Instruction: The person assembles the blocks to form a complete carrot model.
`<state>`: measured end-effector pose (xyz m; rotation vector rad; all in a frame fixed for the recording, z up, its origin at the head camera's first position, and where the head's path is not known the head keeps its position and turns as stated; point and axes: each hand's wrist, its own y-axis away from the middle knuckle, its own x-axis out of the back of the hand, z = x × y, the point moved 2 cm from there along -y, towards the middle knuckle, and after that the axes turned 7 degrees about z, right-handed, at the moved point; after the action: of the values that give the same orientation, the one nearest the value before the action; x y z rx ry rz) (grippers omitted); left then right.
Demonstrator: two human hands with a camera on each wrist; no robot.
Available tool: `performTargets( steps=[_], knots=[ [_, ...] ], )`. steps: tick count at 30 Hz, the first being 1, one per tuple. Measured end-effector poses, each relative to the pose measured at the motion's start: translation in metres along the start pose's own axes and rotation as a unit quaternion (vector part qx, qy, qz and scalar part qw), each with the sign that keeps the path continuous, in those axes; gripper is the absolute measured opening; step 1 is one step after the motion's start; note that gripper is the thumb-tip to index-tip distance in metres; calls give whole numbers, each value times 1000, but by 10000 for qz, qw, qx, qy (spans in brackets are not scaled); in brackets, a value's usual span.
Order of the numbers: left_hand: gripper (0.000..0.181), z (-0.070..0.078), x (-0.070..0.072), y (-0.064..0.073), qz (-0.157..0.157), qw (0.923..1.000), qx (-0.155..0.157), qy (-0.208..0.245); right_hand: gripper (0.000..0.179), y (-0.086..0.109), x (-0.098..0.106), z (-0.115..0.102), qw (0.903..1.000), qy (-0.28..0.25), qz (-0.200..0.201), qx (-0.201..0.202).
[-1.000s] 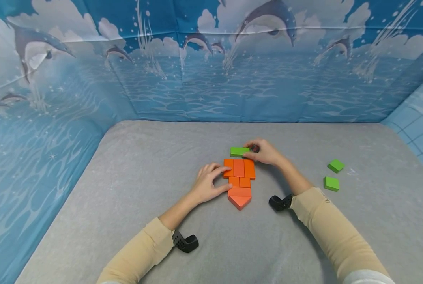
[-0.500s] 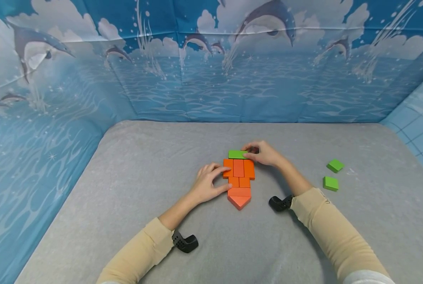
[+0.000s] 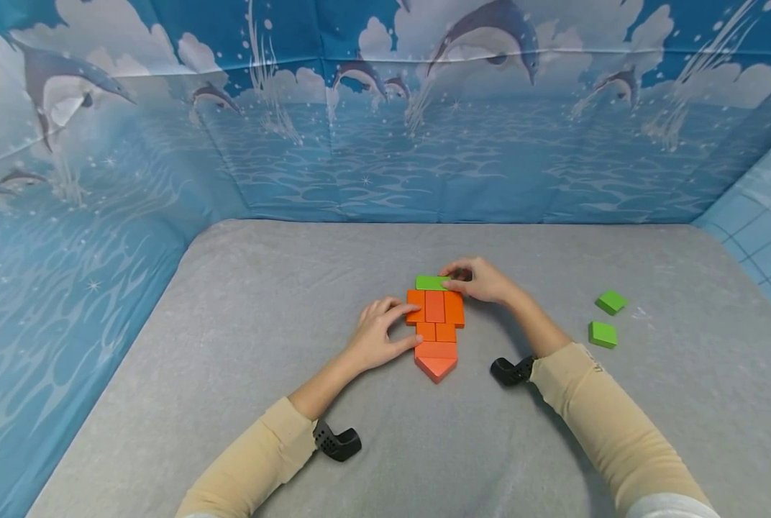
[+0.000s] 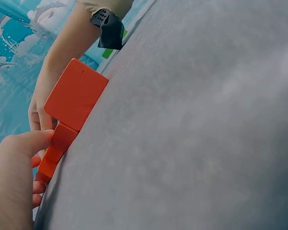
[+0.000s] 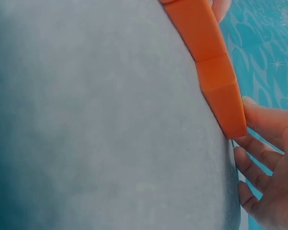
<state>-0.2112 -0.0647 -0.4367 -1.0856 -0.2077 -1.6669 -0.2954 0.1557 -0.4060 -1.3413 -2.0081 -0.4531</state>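
Orange blocks (image 3: 435,307) lie edge to edge on the grey cloth in an arrow-like figure, with a triangular block (image 3: 436,368) pointing at the near end. At the figure's far end is a green rectangular block (image 3: 431,283), its near side against the orange row. My right hand (image 3: 482,279) pinches this green block at its right end between thumb and fingers; the right wrist view hides it behind orange blocks. My left hand (image 3: 377,337) rests at the figure's left side, index finger and thumb spread, their tips touching orange blocks.
Two loose green blocks, one farther (image 3: 611,302) and one nearer (image 3: 603,334), lie on the right. The grey cloth (image 3: 262,302) ends at a blue dolphin-print curtain (image 3: 385,165) behind and at the left. Black wrist devices (image 3: 338,442) sit on both forearms.
The right hand has slid the green block slightly nearer and left, so the gap to the orange row has closed. The left hand has stayed in place.
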Motion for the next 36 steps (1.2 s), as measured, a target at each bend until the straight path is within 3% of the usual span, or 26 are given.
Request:
performTargets(
  steps=[8,13,20,26,30,36],
  knots=[
    [50,1,0,0,80,10000,-54,12,32,4,5,-2,9996,-283,-15,-4],
    [50,1,0,0,171,9997,-147,-43,34,19,28,-2,9980,-374,501,5],
    [50,1,0,1,174,9997,-142,-69,37,68,71,16,9888,142,1446,-327],
    [50,1,0,0,116,9999,-86,-56,46,116,103,67,9692,729,2133,-990],
    [50,1,0,1,118,9999,-82,-42,49,142,114,92,9604,783,2269,-1415],
    [50,2,1,1,120,9999,-72,-24,47,164,118,90,9633,800,2103,-1466]
  ],
)
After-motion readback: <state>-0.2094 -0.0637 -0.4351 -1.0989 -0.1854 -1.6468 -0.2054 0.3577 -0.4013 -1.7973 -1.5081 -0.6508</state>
